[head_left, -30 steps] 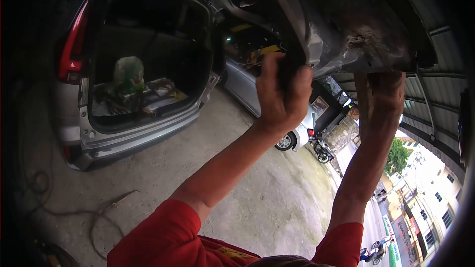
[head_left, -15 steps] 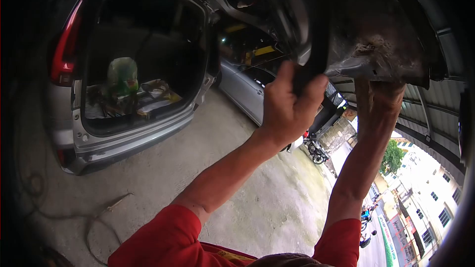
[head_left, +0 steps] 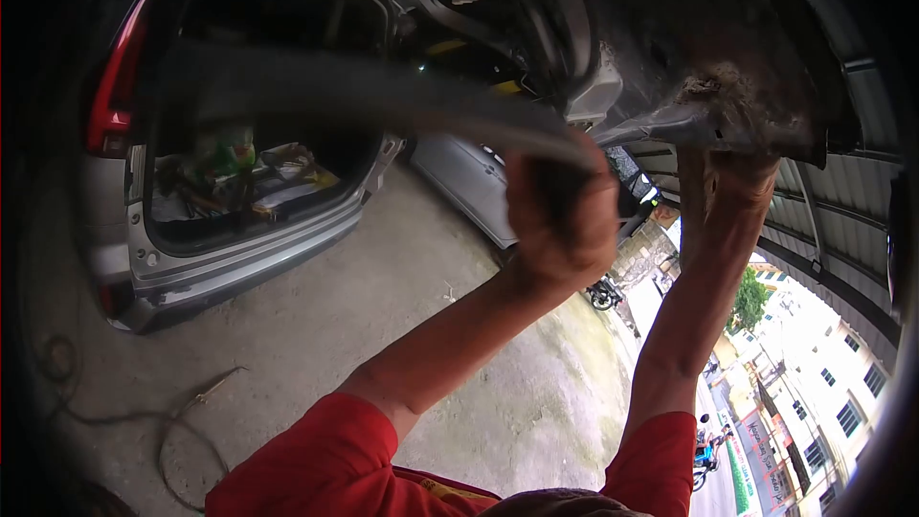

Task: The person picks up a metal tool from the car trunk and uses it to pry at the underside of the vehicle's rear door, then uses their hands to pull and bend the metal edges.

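My left hand (head_left: 565, 215) is raised in the middle of the view, its fingers wrapped round the end of a long dark bar-like tool (head_left: 383, 101). Motion smears the tool, so its exact kind does not show. It stretches left from my fist across the open back of a car. At the right, my right hand (head_left: 749, 172) reaches up behind the lower edge of a dark metal panel (head_left: 661, 38); its fingers are hidden there. On the panel, just above that wrist, is a rough, scraped brown patch (head_left: 718, 86).
A silver car (head_left: 249, 273) with its rear open stands at the left, with a bag and loose items inside. Farther back is another silver car (head_left: 469, 187). A hose or cable (head_left: 163, 416) lies on the concrete floor. A motorcycle (head_left: 603, 294) stands beyond.
The tool has swung from roughly upright above my left hand to nearly level, pointing left. My left hand has turned and dropped slightly. My right arm stays at the panel.
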Demonstrator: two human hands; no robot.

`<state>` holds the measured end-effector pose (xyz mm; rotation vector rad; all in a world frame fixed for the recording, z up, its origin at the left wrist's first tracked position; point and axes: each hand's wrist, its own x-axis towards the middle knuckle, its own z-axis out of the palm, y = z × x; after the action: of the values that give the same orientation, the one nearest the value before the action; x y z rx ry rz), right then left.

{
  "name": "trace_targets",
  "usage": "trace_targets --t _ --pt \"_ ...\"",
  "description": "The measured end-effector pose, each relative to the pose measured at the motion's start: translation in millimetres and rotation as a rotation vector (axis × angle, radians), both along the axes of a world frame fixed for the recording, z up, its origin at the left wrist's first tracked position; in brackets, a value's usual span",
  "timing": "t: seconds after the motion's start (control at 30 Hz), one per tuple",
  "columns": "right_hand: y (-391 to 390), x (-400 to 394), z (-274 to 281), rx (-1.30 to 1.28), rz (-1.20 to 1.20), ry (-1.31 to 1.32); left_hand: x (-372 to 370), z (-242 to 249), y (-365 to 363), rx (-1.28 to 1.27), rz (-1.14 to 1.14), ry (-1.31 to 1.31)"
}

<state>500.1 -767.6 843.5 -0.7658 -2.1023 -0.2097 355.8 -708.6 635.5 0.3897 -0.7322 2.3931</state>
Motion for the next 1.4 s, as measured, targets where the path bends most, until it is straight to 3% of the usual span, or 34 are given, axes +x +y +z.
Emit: trace_targets --t 0.07,0.2,0.23,0.27,0.33,0.37,0.4,0.47,0.5,0.53,0.6,0.63,0.67,0.73,0.8,0.87,0.9,0.93,1.0,1.03,1.07,1.13,1.17,1.2,1.27,1.3,1.33,1.4 --pt "-1.8 -8.4 -4.1 0.017 0.018 -0.038 8.8 7.9 1.8 -0.020 0.150 0.618" --pt "-2.1 -15.3 -4.6 0.072 0.070 -0.103 -19.9 -19.0 -30.9 -0.036 -0.238 0.274" --pt "-0.7 -19.5 -0.4 0.084 0.085 -0.132 -23.7 -11.4 -30.9 -0.095 -0.175 0.046" --pt "0.3 -22.8 0.6 0.096 0.098 -0.152 -24.5 -12.8 -27.3 0.024 -0.206 -0.057" --pt "-1.9 -27.8 -6.2 0.130 0.054 -0.186 1.7 1.5 -14.4 -0.117 0.036 -0.041" --pt "-2.5 -34.3 -7.8 0.165 0.017 -0.234 11.9 4.5 -10.1 -0.101 0.142 0.248" --pt "-2.3 -40.9 -8.0 0.201 -0.016 -0.284 11.2 1.0 -7.2 -0.032 0.075 0.606" --pt "-4.7 -44.2 -6.0 0.295 -0.086 -0.369 -2.3 -13.3 -19.5 0.022 -0.268 0.518" --pt "-2.6 -34.8 -4.7 0.291 -0.092 -0.367 -8.5 -15.4 -24.9 -0.055 -0.114 0.303" --pt "4.4 -22.1 0.5 0.219 -0.062 -0.241 -22.7 -17.3 -36.2 -0.016 -0.263 0.172" --pt "8.7 -6.1 15.1 0.149 -0.032 -0.120 -21.2 -12.2 -26.0 0.063 -0.167 -0.116" --pt "6.9 -1.7 18.3 0.318 -0.214 -0.384 -9.1 -5.3 -20.0 0.031 -0.087 -0.111" --pt "5.7 1.6 20.3 0.480 -0.397 -0.655 1.1 2.9 -14.4 -0.108 0.100 0.075" --pt "6.0 -1.2 27.9 0.462 -0.388 -0.669 7.9 7.2 -4.5 -0.012 0.054 0.485" --pt "13.4 2.8 39.5 0.453 -0.373 -0.638 -6.2 -7.6 -14.8 -0.010 0.028 0.439" --pt "22.6 4.1 51.0 0.428 -0.361 -0.623 -19.7 -11.8 -24.0 -0.062 -0.089 0.126" --pt "25.0 5.5 53.7 0.421 -0.354 -0.611 -26.1 -7.3 -25.1 0.035 -0.157 -0.055" --pt "28.7 9.3 47.2 0.407 -0.351 -0.591 -19.9 -8.7 -15.2 0.052 -0.137 -0.069" --pt "25.1 17.9 58.6 0.381 -0.345 -0.560 -7.5 2.9 -10.7 -0.115 0.065 0.187" --pt "29.5 16.8 50.8 0.365 -0.337 -0.554 -7.7 12.1 -0.9 -0.037 0.092 0.485" --pt "28.5 14.8 47.0 0.353 -0.326 -0.549 -4.3 4.9 -1.8 -0.033 -0.015 0.538" --pt "38.9 14.8 57.3 0.349 -0.309 -0.519 -13.9 -12.1 -8.6 -0.018 -0.141 0.419" --pt "42.5 20.3 62.8 0.327 -0.310 -0.509 -21.9 -9.6 -12.5 -0.074 -0.060 0.179" --pt "40.4 22.7 57.8 0.318 -0.295 -0.509 -37.8 -13.2 -23.2 -0.057 -0.182 0.108" --pt "34.8 33.9 61.3 0.291 -0.282 -0.477 -30.2 -5.7 -13.4 -0.003 -0.130 -0.100" --pt "36.5 34.7 64.3 0.280 -0.276 -0.466 -17.4 2.4 -11.6 -0.029 -0.068 -0.084" --pt "38.5 29.6 51.6 0.270 -0.270 -0.459 -9.3 0.2 -4.9 -0.064 0.018 0.297" --pt "38.9 24.7 52.3 0.249 -0.252 -0.450 -0.2 -4.8 1.1 -0.023 -0.016 0.610"
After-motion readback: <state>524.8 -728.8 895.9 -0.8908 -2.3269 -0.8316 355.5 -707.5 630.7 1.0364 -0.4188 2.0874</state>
